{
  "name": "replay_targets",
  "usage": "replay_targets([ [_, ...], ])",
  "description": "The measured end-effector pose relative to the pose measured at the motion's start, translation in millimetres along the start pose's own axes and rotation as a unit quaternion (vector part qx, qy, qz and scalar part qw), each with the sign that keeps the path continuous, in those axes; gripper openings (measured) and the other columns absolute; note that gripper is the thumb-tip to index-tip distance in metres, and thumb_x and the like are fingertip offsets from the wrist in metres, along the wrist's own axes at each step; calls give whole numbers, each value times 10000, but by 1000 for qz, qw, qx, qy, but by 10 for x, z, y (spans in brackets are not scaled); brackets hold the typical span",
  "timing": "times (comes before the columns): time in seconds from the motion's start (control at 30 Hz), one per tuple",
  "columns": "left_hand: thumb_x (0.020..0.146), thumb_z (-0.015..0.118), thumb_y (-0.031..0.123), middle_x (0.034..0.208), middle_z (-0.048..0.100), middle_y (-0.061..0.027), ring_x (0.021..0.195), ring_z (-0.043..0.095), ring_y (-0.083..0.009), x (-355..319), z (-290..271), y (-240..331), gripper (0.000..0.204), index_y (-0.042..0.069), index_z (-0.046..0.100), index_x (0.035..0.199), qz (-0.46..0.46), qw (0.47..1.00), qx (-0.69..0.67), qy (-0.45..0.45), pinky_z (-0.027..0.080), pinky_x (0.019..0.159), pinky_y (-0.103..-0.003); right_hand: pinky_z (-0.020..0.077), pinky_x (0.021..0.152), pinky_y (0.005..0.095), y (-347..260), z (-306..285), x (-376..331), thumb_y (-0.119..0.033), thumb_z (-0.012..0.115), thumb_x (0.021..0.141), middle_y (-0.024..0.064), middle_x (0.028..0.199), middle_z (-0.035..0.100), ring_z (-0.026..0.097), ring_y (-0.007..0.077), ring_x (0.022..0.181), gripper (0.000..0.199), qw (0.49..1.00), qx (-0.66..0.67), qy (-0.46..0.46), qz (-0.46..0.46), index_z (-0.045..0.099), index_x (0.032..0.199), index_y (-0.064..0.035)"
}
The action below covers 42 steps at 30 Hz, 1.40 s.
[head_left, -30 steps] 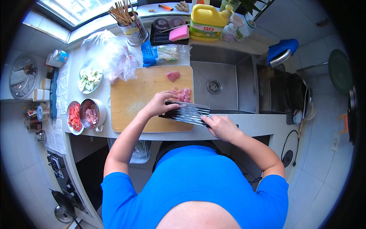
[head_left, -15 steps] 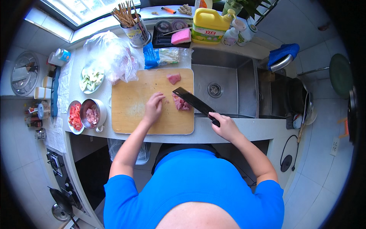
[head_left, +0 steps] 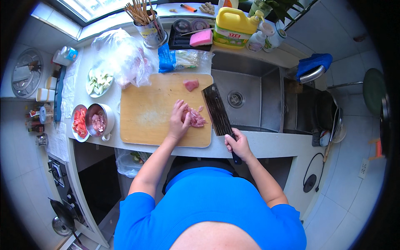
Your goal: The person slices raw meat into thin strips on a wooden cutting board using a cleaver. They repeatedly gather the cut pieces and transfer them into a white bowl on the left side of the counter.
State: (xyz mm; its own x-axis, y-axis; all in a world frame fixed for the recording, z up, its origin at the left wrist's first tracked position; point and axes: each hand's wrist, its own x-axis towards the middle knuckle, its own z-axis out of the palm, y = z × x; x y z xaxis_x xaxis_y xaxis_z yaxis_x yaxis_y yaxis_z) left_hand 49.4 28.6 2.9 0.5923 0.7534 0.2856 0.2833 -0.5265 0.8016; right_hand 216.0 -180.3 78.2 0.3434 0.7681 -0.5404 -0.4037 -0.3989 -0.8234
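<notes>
Pink chopped raw meat (head_left: 195, 118) lies in a small heap on the pale wooden cutting board (head_left: 154, 110), near its right edge. The left hand (head_left: 180, 121) rests on the heap, fingers curled against it. The right hand (head_left: 237, 144) grips the handle of a broad dark cleaver (head_left: 216, 109), its blade just right of the meat.

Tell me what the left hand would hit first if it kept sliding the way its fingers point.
The left hand points up and slightly right across the cutting board. Its fingers already touch the chopped meat; beyond that, probably the lone meat piece.
</notes>
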Motion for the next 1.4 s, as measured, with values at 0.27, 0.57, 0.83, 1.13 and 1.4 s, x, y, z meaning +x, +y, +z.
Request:
replay_targets([
  [0.27,836,665,166,1368,468,-239,1354,359,-410,18,147,103,435,-9,554,1219,31,999,17,-27,331,1096,-472,425,471,236,304,-208,33,-156,552,970,47,747,597,505,73,532,125,994,100,-2,36,543,918,-42],
  [0.57,806,719,266,1416,437,-216,1371,343,-390,201,92,40,576,-11,529,1274,119,967,142,-175,285,1125,-490,478,520,262,-10,-171,60,-155,598,920,63,773,644,583,118,571,289,993,-120,13,-22,603,1180,-30],
  [0.83,685,816,302,1399,444,-199,1354,341,-435,-177,-152,144,700,20,531,1259,87,984,93,-125,294,1120,-505,540,653,403,-169,-200,99,-148,681,798,125,804,606,641,317,712,464,772,-577,-9,-265,587,1252,-125],
  [1.13,726,792,194,1432,367,-241,1367,300,-451,-202,34,125,722,9,419,1315,21,991,117,-62,289,1119,-497,542,671,430,-29,-87,-54,-129,658,821,155,855,640,647,345,747,427,817,-514,35,-259,596,1243,-107],
  [1.4,758,710,87,1394,428,-221,1360,330,-435,-171,38,172,535,25,495,1244,23,997,67,-39,301,1116,-482,461,500,260,-7,-85,-190,-180,569,962,45,700,550,538,86,560,172,997,-74,1,7,559,1020,-19],
])
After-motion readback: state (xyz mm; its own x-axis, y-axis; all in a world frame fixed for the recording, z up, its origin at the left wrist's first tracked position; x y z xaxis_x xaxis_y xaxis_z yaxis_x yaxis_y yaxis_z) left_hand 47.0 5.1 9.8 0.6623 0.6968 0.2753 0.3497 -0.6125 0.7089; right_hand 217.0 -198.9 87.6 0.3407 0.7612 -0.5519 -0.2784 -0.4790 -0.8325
